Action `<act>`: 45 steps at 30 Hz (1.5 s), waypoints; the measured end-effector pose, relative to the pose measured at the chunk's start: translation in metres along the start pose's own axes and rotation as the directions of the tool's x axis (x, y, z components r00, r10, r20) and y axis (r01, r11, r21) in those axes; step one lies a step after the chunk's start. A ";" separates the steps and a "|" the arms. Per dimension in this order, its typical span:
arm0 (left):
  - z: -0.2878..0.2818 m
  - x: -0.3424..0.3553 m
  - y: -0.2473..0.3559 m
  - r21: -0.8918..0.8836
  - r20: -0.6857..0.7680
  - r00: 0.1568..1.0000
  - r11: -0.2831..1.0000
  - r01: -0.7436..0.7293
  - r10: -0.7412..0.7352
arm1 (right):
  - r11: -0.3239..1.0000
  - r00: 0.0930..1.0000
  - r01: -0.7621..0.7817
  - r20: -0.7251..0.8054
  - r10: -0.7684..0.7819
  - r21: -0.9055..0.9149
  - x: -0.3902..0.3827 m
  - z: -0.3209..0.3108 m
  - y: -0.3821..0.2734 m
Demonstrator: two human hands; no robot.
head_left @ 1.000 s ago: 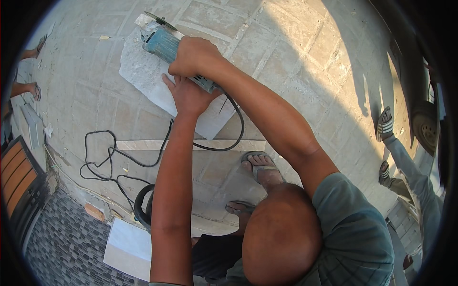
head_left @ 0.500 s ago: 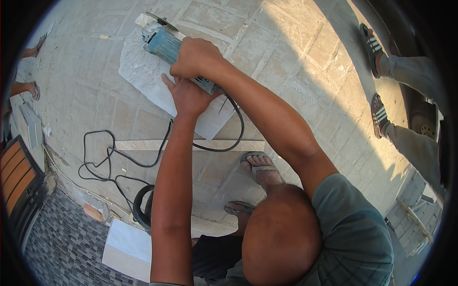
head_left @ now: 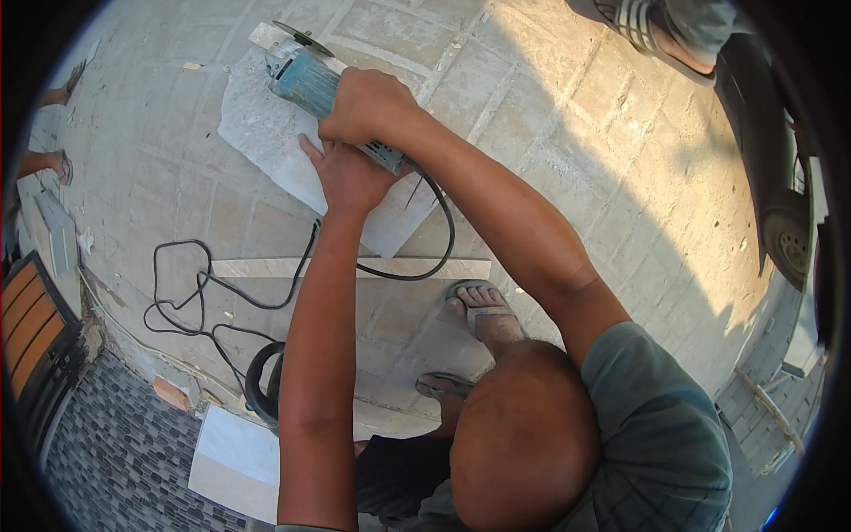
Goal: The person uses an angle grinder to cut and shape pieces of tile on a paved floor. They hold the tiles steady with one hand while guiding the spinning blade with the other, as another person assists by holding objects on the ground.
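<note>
My right hand [head_left: 370,105] is wrapped round the body of a blue-green angle grinder [head_left: 306,82], whose thin cutting disc [head_left: 301,37] points away from me at the far end. Beneath the tool lies a dusty pale stone tile [head_left: 257,124] with an irregular outline. My left hand [head_left: 350,177] rests on that tile, under the grinder's rear end. One of its fingers sticks out to the left; the grinder and my right hand hide most of the others. A black power cord [head_left: 450,217] leaves the back of the grinder and loops below my hands.
A narrow tile strip [head_left: 417,268] lies nearer me, with loose cord to its left. A dark round-handled thing [head_left: 259,381] stands beside my left forearm, near a white tile [head_left: 232,452]. A slatted bench [head_left: 34,324] is at left. Other people's sandalled feet show at left and upper right.
The other person on the right has walked to the upper right, uncovering more of a wheel. My hands and the grinder look almost unmoved.
</note>
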State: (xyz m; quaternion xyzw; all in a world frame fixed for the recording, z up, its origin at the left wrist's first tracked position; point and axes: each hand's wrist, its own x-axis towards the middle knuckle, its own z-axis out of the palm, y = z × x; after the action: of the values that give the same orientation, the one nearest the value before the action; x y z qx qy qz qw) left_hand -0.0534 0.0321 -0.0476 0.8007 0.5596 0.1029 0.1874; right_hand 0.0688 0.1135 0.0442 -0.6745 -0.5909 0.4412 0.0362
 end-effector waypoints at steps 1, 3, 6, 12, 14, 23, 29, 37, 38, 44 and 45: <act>0.000 0.000 0.000 0.000 0.000 1.000 1.000 0.001 -0.001 | 1.000 1.000 0.000 0.001 0.000 0.000 -0.001 -0.001 0.000; 0.001 0.000 0.000 0.019 0.003 1.000 1.000 0.008 -0.008 | 1.000 1.000 -0.004 0.003 0.004 0.001 -0.002 -0.002 0.000; 0.002 0.001 0.000 0.042 0.014 1.000 0.999 0.022 -0.022 | 1.000 1.000 0.009 -0.002 -0.009 -0.001 -0.001 0.000 0.003; 0.004 0.001 0.000 0.050 0.043 0.998 0.998 0.033 -0.035 | 1.000 1.000 0.007 -0.011 -0.007 -0.005 -0.002 0.001 0.005; 0.004 0.001 -0.002 0.061 0.036 0.999 0.998 0.034 -0.036 | 1.000 1.000 0.007 -0.021 -0.007 0.000 -0.004 0.002 0.004; 0.009 0.002 -0.005 0.046 0.042 0.999 0.999 0.028 -0.030 | 1.000 1.000 0.004 -0.028 -0.004 -0.014 -0.009 0.001 0.005; 0.011 0.001 -0.006 0.016 0.034 0.999 0.999 0.032 -0.032 | 1.000 1.000 0.004 -0.031 -0.004 0.003 -0.008 0.003 0.008; 0.010 0.004 -0.007 0.088 0.085 0.994 0.995 0.055 -0.062 | 1.000 1.000 0.016 -0.018 -0.016 0.001 -0.007 0.004 0.010; 0.009 0.004 -0.006 0.086 0.085 0.994 0.995 0.055 -0.062 | 1.000 0.999 0.020 -0.029 -0.020 0.001 -0.007 0.004 0.010; 0.007 0.004 -0.004 0.079 0.080 0.995 0.995 0.054 -0.061 | 1.000 1.000 -0.012 -0.018 0.012 -0.011 -0.012 0.001 0.008; 0.007 0.004 -0.005 0.086 0.083 0.995 0.995 0.054 -0.061 | 1.000 1.000 -0.010 -0.017 0.010 -0.011 -0.012 0.001 0.008</act>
State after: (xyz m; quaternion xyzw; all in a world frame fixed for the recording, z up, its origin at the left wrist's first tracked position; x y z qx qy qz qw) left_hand -0.0532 0.0361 -0.0561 0.7951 0.5777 0.0395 0.1806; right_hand 0.0755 0.1009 0.0452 -0.6813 -0.5897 0.4322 0.0354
